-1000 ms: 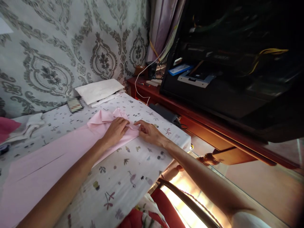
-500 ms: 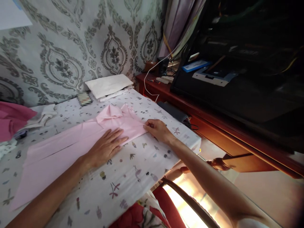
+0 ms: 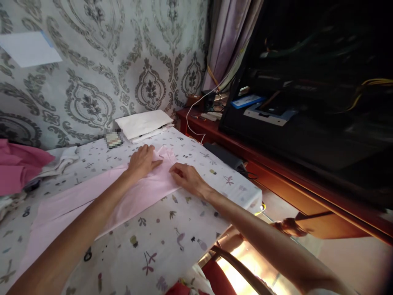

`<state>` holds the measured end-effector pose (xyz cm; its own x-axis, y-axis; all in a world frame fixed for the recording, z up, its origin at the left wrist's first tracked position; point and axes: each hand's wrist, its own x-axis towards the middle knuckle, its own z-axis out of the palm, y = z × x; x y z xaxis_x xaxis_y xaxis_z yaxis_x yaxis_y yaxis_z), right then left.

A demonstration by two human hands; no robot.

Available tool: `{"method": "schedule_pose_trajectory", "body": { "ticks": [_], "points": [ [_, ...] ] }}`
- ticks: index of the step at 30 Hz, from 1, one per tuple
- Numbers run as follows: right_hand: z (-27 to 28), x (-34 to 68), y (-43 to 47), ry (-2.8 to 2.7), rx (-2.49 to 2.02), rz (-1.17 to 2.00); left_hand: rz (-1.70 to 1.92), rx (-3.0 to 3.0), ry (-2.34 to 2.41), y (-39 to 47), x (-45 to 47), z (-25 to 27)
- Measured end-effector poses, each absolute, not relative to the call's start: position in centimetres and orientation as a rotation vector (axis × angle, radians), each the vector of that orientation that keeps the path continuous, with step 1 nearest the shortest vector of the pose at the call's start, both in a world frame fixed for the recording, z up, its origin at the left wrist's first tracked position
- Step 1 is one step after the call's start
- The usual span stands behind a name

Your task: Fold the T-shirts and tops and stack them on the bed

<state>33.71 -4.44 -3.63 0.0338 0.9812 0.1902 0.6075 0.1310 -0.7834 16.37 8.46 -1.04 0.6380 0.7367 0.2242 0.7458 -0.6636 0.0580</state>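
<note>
A pink garment (image 3: 135,201) lies stretched out over a bed-like surface covered with a patterned white sheet (image 3: 166,246). A long slit or fold line crosses its left part, and its far right end is bunched up. My left hand (image 3: 141,162) is on the far side of this bunched part, with bent fingers closed over a fold and the thumb pointing right. Close by, my right hand (image 3: 188,178) rests at the garment's right end, its fingers curled in onto the cloth. The fingertips of both hands are partly hidden.
A folded white cloth (image 3: 144,124) lies near the wall, beside a small blurred item (image 3: 113,138). Dark pink cloth (image 3: 23,166) is heaped at the left. To the right stand a red-brown wooden cabinet (image 3: 270,186) and a large dark screen (image 3: 322,82). A white cable (image 3: 188,116) hangs there.
My left hand has moved away from me, from lying flat on the garment to closing on its bunched far part. My right hand has shifted left along the cloth. The view has tilted up slightly.
</note>
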Motion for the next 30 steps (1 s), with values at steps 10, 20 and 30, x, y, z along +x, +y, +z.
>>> {"method": "schedule_pose_trajectory", "body": {
  "ticks": [10, 20, 30],
  "points": [
    [-5.0, 34.4, -3.7, -1.549, -1.626, 0.773, -1.165, -3.065, -1.450, 9.3, 10.6, 4.2],
    [-5.1, 33.8, -3.6, -1.516, -1.696, 0.750, -0.479, -3.303, -1.453, -0.8, -1.5, 3.9],
    [-4.9, 32.9, -3.8, -1.511, -1.749, 0.614, -0.556, -3.172, -2.065, -2.8, -2.2, 1.5]
  ]
}}
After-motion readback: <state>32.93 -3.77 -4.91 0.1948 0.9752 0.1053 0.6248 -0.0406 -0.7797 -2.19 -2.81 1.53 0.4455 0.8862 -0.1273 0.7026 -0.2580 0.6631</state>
